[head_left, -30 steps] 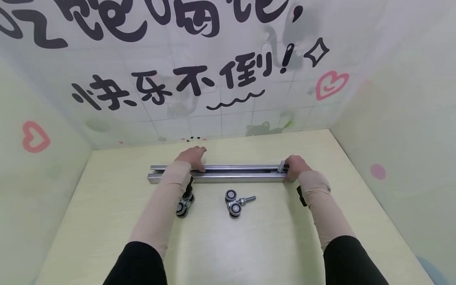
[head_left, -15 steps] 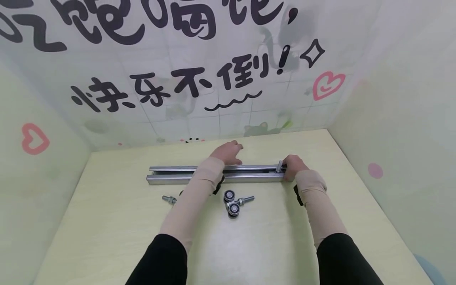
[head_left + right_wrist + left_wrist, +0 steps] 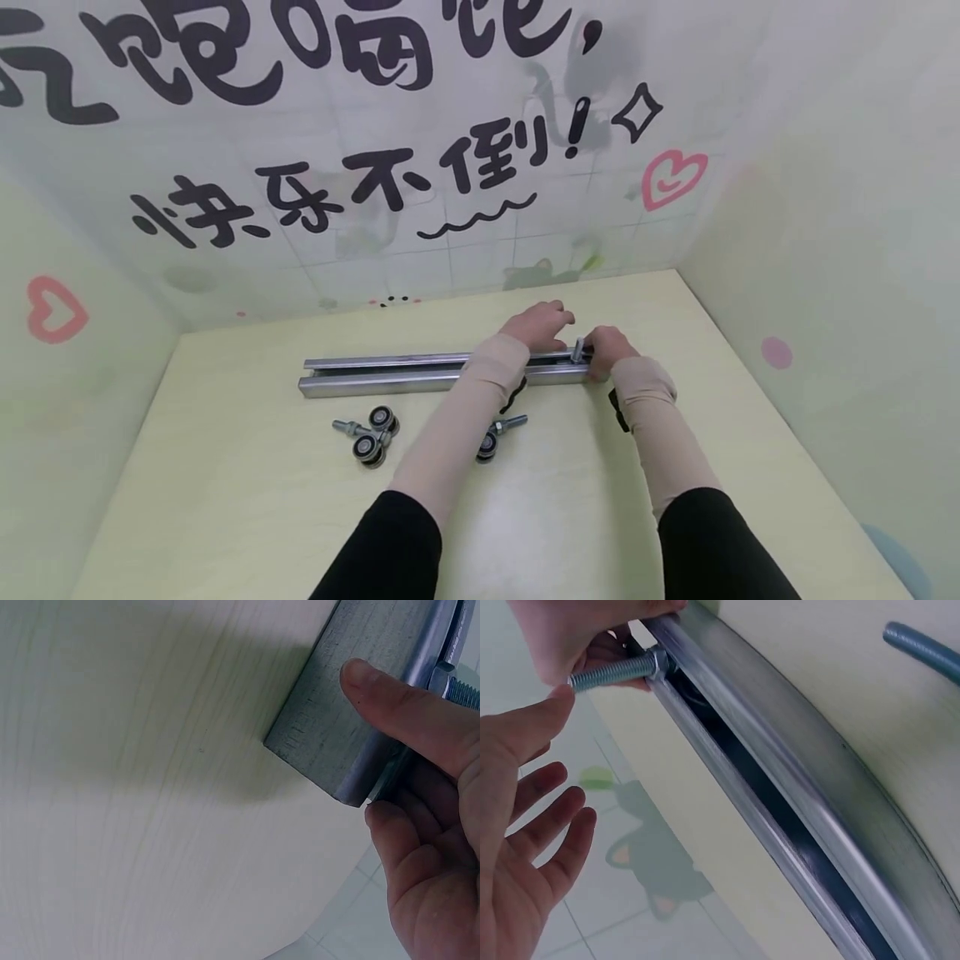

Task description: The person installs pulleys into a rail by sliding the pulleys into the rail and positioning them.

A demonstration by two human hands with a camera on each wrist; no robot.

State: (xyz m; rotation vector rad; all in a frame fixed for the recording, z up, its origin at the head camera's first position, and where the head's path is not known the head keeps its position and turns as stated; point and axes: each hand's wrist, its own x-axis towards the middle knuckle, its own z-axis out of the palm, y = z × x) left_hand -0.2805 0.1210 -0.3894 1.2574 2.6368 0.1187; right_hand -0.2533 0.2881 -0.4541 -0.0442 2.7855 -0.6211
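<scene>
A long silver slotted metal rail point(image 3: 375, 384) lies across the table, slot upward. My right hand point(image 3: 609, 352) grips its right end, thumb on the side wall point(image 3: 322, 712) in the right wrist view. Close beside that hand a threaded bolt point(image 3: 615, 673) with a nut sticks up from the slot; whatever carries it inside the rail is hidden. My left hand point(image 3: 536, 327) is over the rail near the bolt. In the left wrist view its thumb tip is right at the bolt's free end, while the other fingers are loosely bent and hold nothing.
In front of the rail lies a roller trolley point(image 3: 366, 448) with wheels and a bolt. A second trolley point(image 3: 487, 446) is partly hidden by the left forearm. The pale wooden table point(image 3: 225, 500) meets printed walls point(image 3: 810, 250) at the back and sides.
My left hand has moved right along the rail to the bolt, uncovering the left trolley and partly covering the other. The right hand stays at the rail's end.
</scene>
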